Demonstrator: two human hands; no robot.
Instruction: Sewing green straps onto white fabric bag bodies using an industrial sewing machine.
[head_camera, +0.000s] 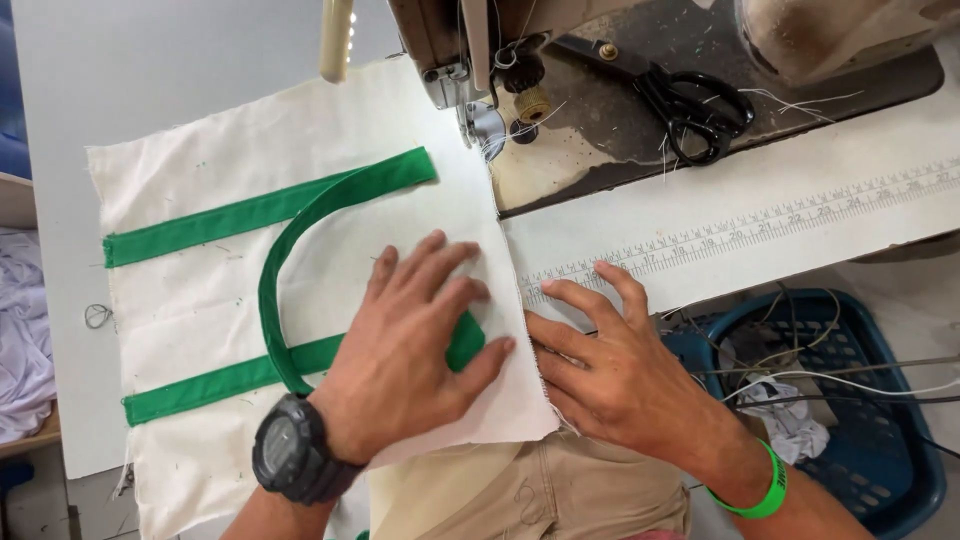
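Down at the centre of the head view, the left hand (415, 345) lies flat, fingers spread and unclenched, pressing on the cream fabric panel (200, 300) and covering part of the green strap (290, 260) that loops across it. Just right of it, the right hand (610, 365) rests loose with fingertips on the panel's right edge, grasping nothing. Toward the upper middle stands the sewing machine (520, 60), with black scissors (695, 105) on its bed. A blue basket (860, 400) sits at lower right.
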